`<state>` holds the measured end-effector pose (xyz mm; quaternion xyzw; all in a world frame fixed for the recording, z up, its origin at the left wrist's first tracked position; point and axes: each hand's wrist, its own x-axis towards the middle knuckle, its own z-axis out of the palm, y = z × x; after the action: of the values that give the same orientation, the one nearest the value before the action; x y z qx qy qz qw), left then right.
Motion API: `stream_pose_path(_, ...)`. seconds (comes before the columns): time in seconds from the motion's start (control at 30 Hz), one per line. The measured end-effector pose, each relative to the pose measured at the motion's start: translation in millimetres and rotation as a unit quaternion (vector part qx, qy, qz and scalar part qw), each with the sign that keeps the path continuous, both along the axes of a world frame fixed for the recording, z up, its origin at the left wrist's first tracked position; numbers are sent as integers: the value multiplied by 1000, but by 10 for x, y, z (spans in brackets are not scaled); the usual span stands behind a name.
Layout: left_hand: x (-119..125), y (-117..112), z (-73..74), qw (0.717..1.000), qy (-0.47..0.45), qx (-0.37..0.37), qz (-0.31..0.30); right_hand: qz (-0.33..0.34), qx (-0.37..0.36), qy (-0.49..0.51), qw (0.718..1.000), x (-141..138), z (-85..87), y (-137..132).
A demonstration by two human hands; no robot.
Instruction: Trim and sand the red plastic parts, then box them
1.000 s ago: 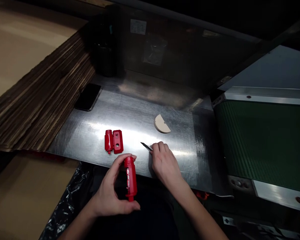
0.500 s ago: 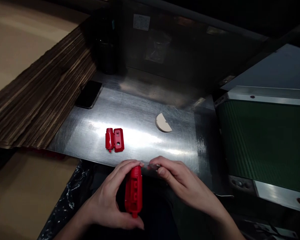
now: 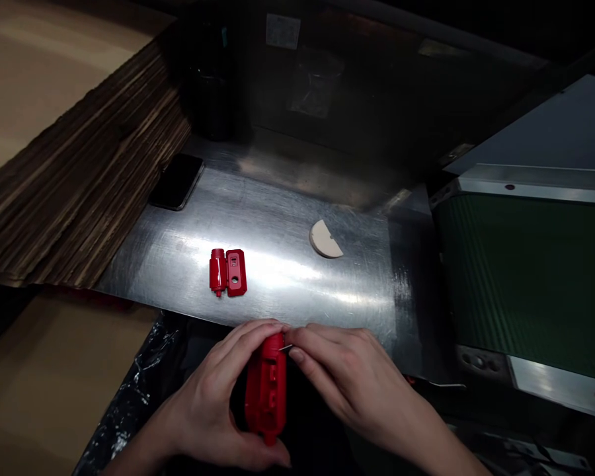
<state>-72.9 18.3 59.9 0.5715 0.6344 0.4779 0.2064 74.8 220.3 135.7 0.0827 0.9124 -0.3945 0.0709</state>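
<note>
Seen from the wearer's head, two bare hands work together just in front of a metal worktop. The left hand point(image 3: 203, 410) has its grip clamped around a red plastic housing point(image 3: 265, 390), a ribbed, roughly cylindrical piece held upright lengthwise: the fingers wrap over its far end and the thumb lies along its near end. The housing sits below the worktop's front edge, over a dark area, with its far end close to that edge.

The right hand point(image 3: 347, 370) comes in from the other side, its fingers pinched together around a thin metal tip point(image 3: 287, 347). The tip points at the far end of the housing, touching it or just beside it; at this size, it is hard to tell which. The rest of this small tool is hidden by the fingers.

On the brushed steel worktop point(image 3: 327, 291), a second red plastic part point(image 3: 228, 272) lies flat, a short cylinder joined to a flat plate with a round hole. Farther right rests a cream half-round disc point(image 3: 325, 240). Toward the back left lies a black smartphone point(image 3: 176, 182), beside a stack of corrugated cardboard point(image 3: 79, 178). A dark cylindrical object point(image 3: 208, 99) stands in shadow at the back, and a green conveyor belt point(image 3: 525, 284) runs along the right — its frame is metal.
</note>
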Motion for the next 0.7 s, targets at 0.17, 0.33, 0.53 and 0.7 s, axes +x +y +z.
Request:
stream_pose_path(0.17,16,-33,-7,1000,22,-8,15,5,70,26,997,24,-5,-30)
stream_pose_path(0.33,26,-26,-3,1000,10,-13,15,3,115,38,993,19,-24,-77)
stream_pose_path(0.53,13,-13,4,1000,6,10,15,-1,121,29,992,21,-36,-109)
stream_pose_path(0.7,-8,3,23,999,12,41,-7,20,93,-12,995,23,17,-115)
